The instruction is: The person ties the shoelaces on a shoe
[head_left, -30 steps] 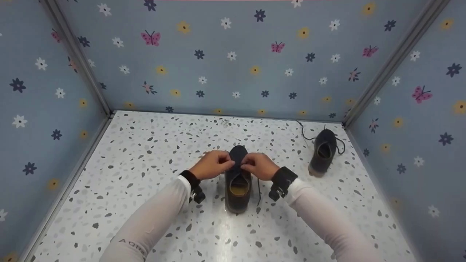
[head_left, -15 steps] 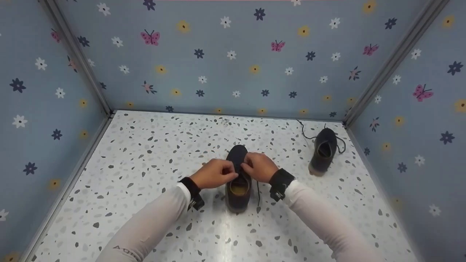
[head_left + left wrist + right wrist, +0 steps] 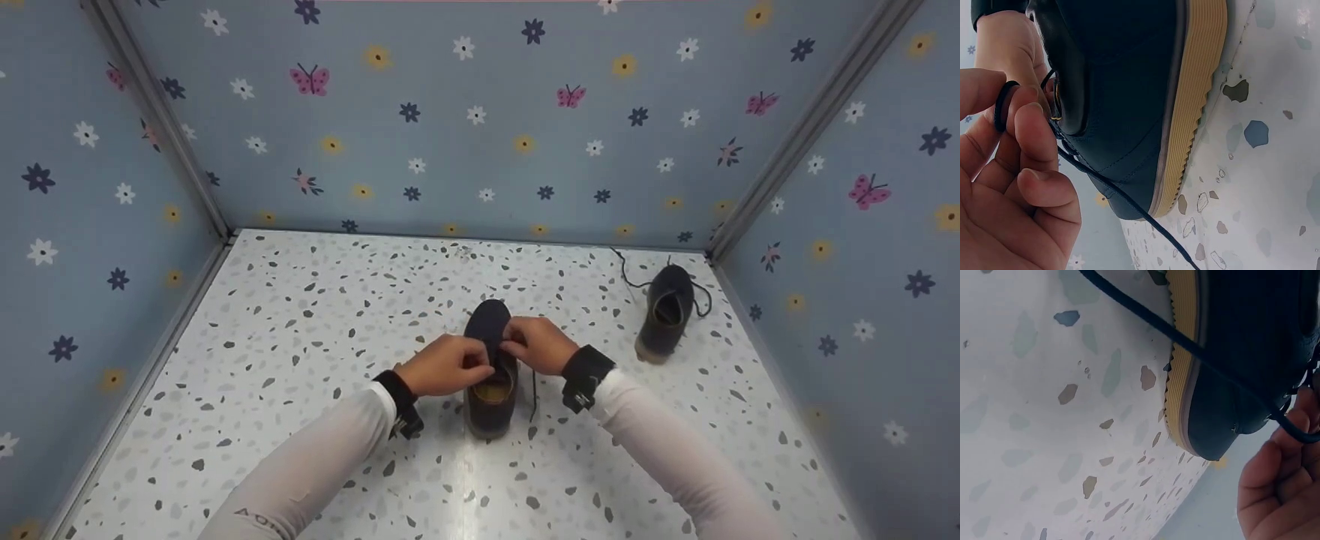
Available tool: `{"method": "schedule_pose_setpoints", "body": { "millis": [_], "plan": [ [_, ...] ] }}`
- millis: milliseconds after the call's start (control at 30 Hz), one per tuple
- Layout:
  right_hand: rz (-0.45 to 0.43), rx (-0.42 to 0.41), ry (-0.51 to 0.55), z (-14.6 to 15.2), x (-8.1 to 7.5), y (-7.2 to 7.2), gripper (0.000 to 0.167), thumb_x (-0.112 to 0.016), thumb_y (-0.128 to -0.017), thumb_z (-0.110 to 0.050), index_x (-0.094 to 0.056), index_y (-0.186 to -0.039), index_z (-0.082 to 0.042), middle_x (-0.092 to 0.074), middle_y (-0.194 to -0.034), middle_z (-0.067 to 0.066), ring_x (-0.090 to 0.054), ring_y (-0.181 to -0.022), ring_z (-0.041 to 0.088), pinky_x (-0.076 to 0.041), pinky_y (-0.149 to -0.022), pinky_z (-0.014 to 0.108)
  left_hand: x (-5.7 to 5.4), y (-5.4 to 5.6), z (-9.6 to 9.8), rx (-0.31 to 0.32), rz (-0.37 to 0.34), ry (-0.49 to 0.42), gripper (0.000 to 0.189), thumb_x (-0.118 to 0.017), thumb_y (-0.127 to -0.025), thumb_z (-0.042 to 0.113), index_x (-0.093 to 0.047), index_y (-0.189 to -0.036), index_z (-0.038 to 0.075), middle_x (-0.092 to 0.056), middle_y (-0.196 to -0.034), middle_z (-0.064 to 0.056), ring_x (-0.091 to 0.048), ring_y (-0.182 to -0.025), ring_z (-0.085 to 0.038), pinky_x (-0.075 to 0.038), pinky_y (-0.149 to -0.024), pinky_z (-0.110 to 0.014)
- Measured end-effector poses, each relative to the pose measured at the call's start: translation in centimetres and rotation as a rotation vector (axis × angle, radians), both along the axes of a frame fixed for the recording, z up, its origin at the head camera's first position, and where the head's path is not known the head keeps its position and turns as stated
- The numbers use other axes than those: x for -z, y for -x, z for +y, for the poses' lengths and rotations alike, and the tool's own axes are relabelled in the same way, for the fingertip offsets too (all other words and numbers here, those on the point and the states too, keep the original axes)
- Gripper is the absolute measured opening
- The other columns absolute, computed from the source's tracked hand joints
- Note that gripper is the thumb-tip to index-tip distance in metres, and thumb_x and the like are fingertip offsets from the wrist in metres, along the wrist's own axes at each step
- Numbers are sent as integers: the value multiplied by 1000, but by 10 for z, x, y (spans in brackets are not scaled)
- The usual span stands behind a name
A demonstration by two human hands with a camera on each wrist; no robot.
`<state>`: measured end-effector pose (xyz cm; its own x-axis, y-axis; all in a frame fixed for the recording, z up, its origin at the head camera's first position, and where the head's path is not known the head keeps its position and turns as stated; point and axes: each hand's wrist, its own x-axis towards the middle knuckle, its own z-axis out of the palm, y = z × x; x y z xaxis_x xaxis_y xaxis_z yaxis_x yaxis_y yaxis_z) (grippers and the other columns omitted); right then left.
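Observation:
A dark lace-up shoe [image 3: 489, 422] with a ribbed tan sole stands upright on the speckled surface, toe pointing away. My left hand [image 3: 446, 365] is over its lacing, and in the left wrist view a small loop of shoelace [image 3: 1000, 109] is pinched between thumb and forefinger. Another length of lace hangs down past the shoe's side. On the right of the lacing, my right hand [image 3: 541, 345] has its fingers curled at the eyelets. In the right wrist view, a loose lace [image 3: 1196, 351] crosses the shoe and runs into those fingers, which pinch it.
A second dark shoe [image 3: 660, 339] stands at the back right, its laces [image 3: 628, 279] spread loosely over the surface. Blue panels [image 3: 450, 142] printed with flowers and butterflies close off the back and both sides.
My left hand has moved back from the toe side toward the shoe's opening. My right hand has stayed at the right of the lacing, shifting only slightly. Both shoes stand where they were.

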<state>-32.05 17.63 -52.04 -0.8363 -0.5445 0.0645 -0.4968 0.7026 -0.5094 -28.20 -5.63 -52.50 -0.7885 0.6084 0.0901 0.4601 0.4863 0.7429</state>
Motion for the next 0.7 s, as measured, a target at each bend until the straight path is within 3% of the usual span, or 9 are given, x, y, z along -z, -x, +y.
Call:
{"method": "schedule_pose_setpoints", "body": {
  "millis": [233, 700],
  "plan": [
    [-49, 5, 13, 0, 0, -1, 5, -69, -92, -10, -66, -95, -7, -70, -85, 4, -60, -73, 8, -53, -67, 25, 0, -1, 2, 1, -3, -13, 17, -73, -97, 23, -70, -84, 13, -65, -76, 7, -57, -68, -5, -51, -63, -24],
    [140, 122, 84, -9, 11, -7, 17, -74, -93, -15, -62, -81, -12, -65, -73, 0, -54, -64, 7, -46, -60, 24, 0, -7, 8, 19, 52, 32, 12, -73, -97, 21, -73, -86, 15, -70, -78, 5, -60, -68, -2, -54, -63, -22]
  ]
}}
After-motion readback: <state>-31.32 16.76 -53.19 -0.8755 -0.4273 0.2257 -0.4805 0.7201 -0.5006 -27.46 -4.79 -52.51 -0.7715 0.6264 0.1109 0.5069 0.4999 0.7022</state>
